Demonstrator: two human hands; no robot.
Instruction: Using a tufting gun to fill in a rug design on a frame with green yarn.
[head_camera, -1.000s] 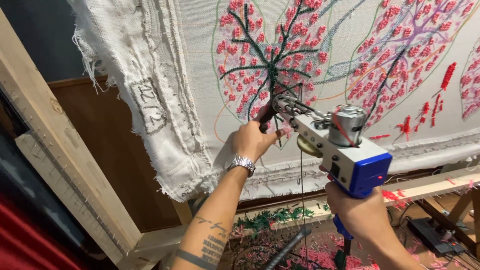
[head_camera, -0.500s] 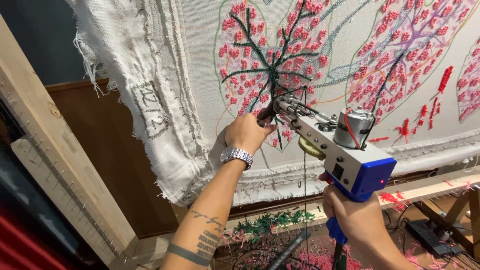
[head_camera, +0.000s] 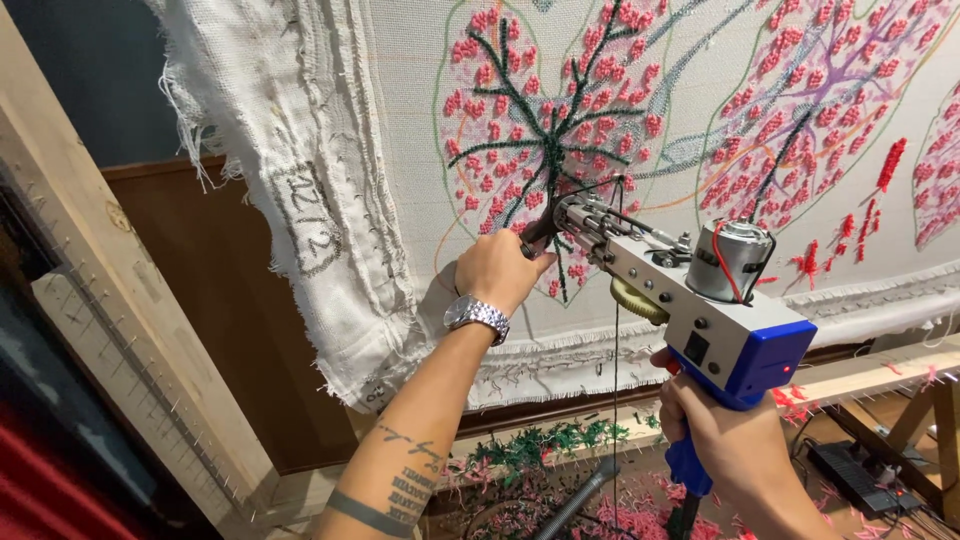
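Tufting gun (head_camera: 690, 300) held before the cloth (head_camera: 700, 120), long axis slanted, needle end pointing up-left into the green branch. Right hand (head_camera: 735, 445) closed around the blue grip below; left hand (head_camera: 500, 270) closed on the front handle near the tip.

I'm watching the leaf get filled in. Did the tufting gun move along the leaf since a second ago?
Cannot tell. The tufting gun tip sits at the pink leaf's dark green stem base, as before; only the camera view shifts.
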